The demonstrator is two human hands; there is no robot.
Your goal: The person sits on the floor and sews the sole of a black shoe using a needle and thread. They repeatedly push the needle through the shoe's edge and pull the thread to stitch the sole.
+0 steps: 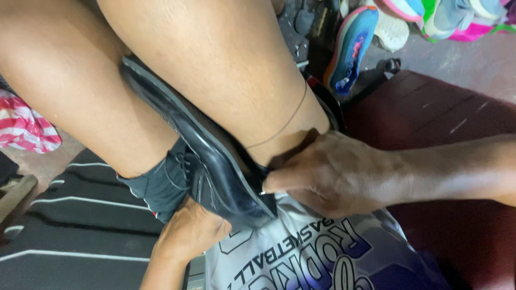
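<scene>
A black leather shoe (pixel 215 166) lies sole-up, clamped between my two bare thighs. My left hand (pixel 188 231) comes up from below and grips the shoe's upper near the laces. Reaching in from the right, my right hand (pixel 333 174) has its fingertips pinched tight on the edge of the sole at the shoe's near end. A thin dark thread (pixel 293 115) curves across my right thigh toward that hand. Whether the fingers also hold a needle is hidden.
A white and purple sports jersey (pixel 312 252) covers my lap. A black cloth with white stripes (pixel 80 225) lies at lower left, a red and white striped cloth (pixel 24 126) at left. A dark red seat (pixel 430 118) is at right. Colourful sneakers (pixel 352 45) are piled at the top.
</scene>
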